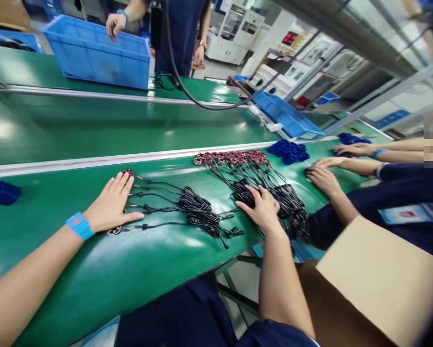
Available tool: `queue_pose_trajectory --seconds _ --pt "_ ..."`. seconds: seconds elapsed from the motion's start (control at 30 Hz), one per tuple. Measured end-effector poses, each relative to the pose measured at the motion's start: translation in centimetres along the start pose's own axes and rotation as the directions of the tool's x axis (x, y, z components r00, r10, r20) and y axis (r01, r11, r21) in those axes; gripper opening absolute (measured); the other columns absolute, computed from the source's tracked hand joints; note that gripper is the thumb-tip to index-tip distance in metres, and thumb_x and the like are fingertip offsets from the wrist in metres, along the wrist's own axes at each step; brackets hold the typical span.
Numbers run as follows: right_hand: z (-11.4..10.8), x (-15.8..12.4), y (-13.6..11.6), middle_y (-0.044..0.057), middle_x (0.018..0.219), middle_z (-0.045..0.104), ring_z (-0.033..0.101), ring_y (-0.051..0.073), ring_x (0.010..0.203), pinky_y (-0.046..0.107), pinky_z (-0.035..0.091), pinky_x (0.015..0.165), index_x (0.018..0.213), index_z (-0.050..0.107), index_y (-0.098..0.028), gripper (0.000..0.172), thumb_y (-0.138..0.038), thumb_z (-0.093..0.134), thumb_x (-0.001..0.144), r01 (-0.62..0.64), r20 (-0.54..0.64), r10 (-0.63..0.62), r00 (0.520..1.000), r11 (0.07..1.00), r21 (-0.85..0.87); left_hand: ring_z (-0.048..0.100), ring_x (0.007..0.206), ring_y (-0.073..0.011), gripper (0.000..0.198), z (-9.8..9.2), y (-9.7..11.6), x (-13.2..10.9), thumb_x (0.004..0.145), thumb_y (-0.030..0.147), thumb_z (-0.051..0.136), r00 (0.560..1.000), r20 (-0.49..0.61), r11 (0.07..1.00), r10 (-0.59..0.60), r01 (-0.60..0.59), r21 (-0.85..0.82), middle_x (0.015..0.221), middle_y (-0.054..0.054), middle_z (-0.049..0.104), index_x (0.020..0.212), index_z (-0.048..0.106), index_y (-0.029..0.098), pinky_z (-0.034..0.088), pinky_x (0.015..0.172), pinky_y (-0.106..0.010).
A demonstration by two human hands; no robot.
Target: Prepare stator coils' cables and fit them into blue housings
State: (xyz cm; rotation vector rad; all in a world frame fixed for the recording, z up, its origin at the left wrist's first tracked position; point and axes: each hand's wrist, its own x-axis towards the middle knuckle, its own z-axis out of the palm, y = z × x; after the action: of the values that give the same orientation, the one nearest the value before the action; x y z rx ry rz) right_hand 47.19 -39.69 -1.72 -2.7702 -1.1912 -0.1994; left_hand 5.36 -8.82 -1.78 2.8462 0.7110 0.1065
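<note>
My left hand lies flat with its fingers spread, over the round red-and-copper coil ends of a small row of cables. A coil end shows under the palm edge, another at the fingertips; the others are hidden. Black leads run right from there to coiled black cables. My right hand rests on a larger pile of coiled black cables, fingers apart and slightly bent, not visibly wrapped round anything. Beyond it, the pile's red-and-copper coil ends sit in a dense row.
Dark blue cloth pieces lie beside the coil ends, with another blue cloth at far left. Co-workers' hands work at right. A cardboard box stands at my right. Across the green table are blue bins and a standing person.
</note>
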Motion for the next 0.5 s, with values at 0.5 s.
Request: queue_pose_trajectory --seconds 0.5 --pt "-23.9 19.0 -29.9 0.009 0.132 0.06 0.059 0.024 0.126 0.05 0.049 0.103 0.14 0.049 -0.018 0.065 -0.066 0.029 0.103 0.715 -0.634 -0.336 0.696 0.4 0.573 0.044 0.144 -0.0296 0.061 6.4 9.0 -6.5 0.102 0.042 0.051 0.717 -0.017 0.713 0.697 -0.694 -0.1 0.161 -0.003 0.034 0.159 0.028 0.033 0.046 0.115 -0.045"
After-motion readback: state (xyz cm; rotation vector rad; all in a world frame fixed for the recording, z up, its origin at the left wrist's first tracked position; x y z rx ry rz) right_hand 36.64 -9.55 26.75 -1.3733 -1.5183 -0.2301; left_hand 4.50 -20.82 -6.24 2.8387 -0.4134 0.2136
